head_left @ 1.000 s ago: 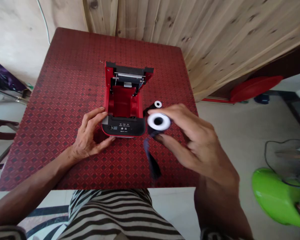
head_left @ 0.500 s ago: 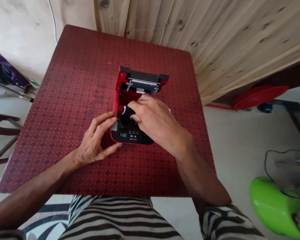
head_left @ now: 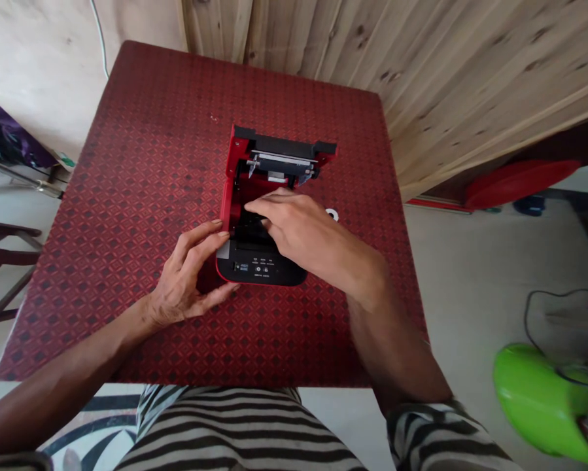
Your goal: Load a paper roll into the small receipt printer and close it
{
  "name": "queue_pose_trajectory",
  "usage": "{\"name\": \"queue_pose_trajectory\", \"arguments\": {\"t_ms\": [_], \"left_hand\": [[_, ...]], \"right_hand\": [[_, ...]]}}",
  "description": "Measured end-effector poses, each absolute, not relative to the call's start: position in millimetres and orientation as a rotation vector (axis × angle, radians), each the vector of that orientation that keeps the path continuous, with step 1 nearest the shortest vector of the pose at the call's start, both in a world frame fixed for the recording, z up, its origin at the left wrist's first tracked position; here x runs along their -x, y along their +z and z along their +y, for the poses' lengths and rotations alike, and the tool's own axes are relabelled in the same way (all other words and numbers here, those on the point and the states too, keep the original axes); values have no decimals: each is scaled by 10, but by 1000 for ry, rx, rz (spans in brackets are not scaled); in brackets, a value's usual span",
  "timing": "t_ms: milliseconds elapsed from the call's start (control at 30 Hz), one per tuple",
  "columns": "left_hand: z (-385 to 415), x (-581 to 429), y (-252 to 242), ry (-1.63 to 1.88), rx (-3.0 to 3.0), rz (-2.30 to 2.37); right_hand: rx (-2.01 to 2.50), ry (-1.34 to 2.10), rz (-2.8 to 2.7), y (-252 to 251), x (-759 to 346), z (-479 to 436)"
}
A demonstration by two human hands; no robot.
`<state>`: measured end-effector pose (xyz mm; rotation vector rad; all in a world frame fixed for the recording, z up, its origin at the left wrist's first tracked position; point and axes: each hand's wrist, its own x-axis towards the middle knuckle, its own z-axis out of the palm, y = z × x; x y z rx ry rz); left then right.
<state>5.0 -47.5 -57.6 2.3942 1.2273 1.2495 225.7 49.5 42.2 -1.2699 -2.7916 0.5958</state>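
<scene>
Your left hand [head_left: 180, 278] is half open at the near left corner of the printer [head_left: 269, 269], its fingertips against the side wall and its thumb by the front edge; it braces the case without closing round it. Your right hand [head_left: 311, 229] reaches over the printer from the right, fingers bent down into the bay [head_left: 248, 191], thumb tucked low. The fingers are over a dark roll [head_left: 251, 230]; whether they grip it or only press on it, you cannot tell from here, as the hand hides much of it.

The bay is red inside, with the roll towards its front, behind the black panel. The lid [head_left: 281, 145] stands up at the back. Past your right wrist, a white-cored roll [head_left: 335, 214] shows partly on the worktop [head_left: 151, 163].
</scene>
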Motion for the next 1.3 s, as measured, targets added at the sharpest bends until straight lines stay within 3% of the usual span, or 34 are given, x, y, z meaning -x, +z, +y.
{"name": "queue_pose_trajectory", "arguments": {"t_ms": [267, 500, 767, 900, 1167, 1300], "left_hand": [[-468, -39, -551, 1249, -2422, 1241], [-411, 52, -211, 1224, -2178, 1235], [567, -68, 458, 1218, -2479, 1260], [707, -134, 452, 1048, -2480, 1147], [124, -47, 347, 869, -2570, 1053], [-20, -7, 190, 833, -2613, 1000]], "right_hand": [[714, 779, -2548, 470, -2589, 265], [688, 476, -2407, 311, -2548, 190], [737, 208, -2344, 256, -2520, 69], [780, 188, -2401, 271, -2540, -44], [852, -188, -2373, 236, -2560, -263], [895, -189, -2333, 200, -2545, -283]]}}
